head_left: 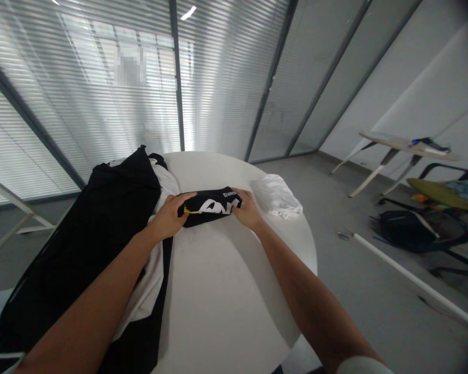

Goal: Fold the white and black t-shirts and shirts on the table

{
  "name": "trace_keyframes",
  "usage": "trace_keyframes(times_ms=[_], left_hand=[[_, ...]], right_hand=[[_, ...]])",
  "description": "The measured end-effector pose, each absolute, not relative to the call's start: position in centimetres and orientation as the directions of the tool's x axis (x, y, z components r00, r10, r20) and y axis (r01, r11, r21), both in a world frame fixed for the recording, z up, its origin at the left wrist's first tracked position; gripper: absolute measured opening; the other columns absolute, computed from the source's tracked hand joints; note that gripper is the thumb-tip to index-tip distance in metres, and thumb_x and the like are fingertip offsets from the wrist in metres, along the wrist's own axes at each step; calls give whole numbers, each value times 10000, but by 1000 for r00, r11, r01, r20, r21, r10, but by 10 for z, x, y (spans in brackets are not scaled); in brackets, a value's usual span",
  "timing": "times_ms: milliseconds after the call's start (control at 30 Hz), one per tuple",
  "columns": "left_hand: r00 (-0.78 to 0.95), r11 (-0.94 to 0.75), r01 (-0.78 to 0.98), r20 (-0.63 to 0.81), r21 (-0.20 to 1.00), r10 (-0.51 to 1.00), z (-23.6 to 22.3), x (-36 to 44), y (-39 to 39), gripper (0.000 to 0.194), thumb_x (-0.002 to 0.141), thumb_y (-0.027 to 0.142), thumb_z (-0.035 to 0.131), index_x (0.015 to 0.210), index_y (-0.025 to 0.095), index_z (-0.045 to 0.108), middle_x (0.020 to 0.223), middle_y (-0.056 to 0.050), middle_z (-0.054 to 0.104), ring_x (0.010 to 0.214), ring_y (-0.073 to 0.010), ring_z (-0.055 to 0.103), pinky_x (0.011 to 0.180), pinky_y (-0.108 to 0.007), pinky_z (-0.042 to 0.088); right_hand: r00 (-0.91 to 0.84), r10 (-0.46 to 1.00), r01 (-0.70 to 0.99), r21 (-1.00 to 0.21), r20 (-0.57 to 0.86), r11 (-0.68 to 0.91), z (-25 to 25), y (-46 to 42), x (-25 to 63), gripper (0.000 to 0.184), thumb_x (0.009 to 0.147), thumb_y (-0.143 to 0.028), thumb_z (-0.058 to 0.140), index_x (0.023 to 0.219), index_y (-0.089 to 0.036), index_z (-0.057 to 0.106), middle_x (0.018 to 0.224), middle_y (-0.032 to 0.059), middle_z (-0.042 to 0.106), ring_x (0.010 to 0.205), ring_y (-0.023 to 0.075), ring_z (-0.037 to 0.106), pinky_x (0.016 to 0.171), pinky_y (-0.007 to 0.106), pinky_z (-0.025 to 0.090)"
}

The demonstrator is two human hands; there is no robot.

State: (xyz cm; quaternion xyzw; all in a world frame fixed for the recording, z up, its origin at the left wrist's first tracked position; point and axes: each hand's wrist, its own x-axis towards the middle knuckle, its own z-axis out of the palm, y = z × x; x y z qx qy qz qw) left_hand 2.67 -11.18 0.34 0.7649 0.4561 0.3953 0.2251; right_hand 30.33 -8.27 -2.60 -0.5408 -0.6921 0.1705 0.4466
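A black shirt (210, 206) with white lettering and a streak of yellow lies folded into a narrow bundle on the white round table (218, 291). My left hand (173, 214) grips its left end, thumb on the near side and fingers over the far side. Around the right end my right hand (247, 209) is closed in the same way. Left of the bundle, a heap of black and white clothing (101, 218) spreads over the table and passes under my left forearm. A folded white cloth (277, 195) sits just beyond my right hand.
Glass partitions with blinds (218, 78) stand behind the table. On the right are a wooden-topped table (398, 143) with a dark device (431, 144), a dark bag (409, 228) and a white pole (405, 275) low down. White metal legs (19, 223) show at the left.
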Motion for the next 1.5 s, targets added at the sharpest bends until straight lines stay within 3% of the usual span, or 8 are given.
trace_keyframes(times_ms=[200,333,500,767,933,1067,1200,1500], left_hand=[[374,-413,404,265,816,889,7,34,-119,636,647,85,622,1255,270,617,1230,-45,630,1115,-242,571,1009,-354,408],[446,-345,469,119,813,887,11,31,-123,602,631,125,640,1217,266,648,943,-31,700,796,-207,639,703,-285,478],[384,-321,505,125,801,915,10,23,-119,326,652,145,555,911,222,737,527,31,553,466,-131,476,481,-242,324],[281,-295,633,143,716,949,8,20,-113,180,725,271,555,563,210,604,550,3,556,585,-164,511,554,-257,335],[-133,-123,860,451,496,883,19,44,-130,208,830,315,494,916,190,637,712,-85,609,790,-290,581,711,-364,398],[97,-397,826,592,400,800,17,74,-142,382,835,215,475,1198,136,565,1125,-191,608,1165,-352,491,978,-468,343],[328,-555,769,549,318,769,-4,87,-139,536,874,242,462,1404,168,433,1477,-165,401,1400,-331,287,1127,-485,204],[365,-478,854,421,204,830,-26,78,-130,535,941,412,378,1403,162,483,1451,-179,454,1368,-325,375,1141,-485,223]], right_hand=[[133,885,613,-739,447,281,-25,-79,305,532,577,-92,476,1057,-188,684,1101,76,594,1063,218,549,1012,387,415],[216,918,626,-769,333,132,-22,-80,306,436,606,-144,471,962,-191,717,986,55,635,931,209,580,922,357,449],[220,928,706,-705,300,61,-13,-87,308,296,703,-217,462,828,-215,730,933,51,656,871,195,588,854,316,437],[241,936,743,-670,256,-8,-8,-92,306,301,794,-311,446,590,-201,637,660,52,638,716,198,599,664,281,409],[253,819,863,-503,515,49,5,-107,293,266,833,-287,461,654,-198,638,822,82,638,780,210,578,711,306,407],[21,765,894,-354,644,273,13,-124,273,250,884,-267,438,806,-197,665,914,103,636,960,254,547,873,365,397],[-238,799,843,-291,552,452,2,-126,256,354,882,-255,468,1209,-196,591,1183,110,623,1152,271,499,1025,416,326],[-282,894,906,-210,350,368,-23,-113,258,472,979,-432,368,1393,-234,483,1451,116,463,1365,280,365,1128,486,204]])
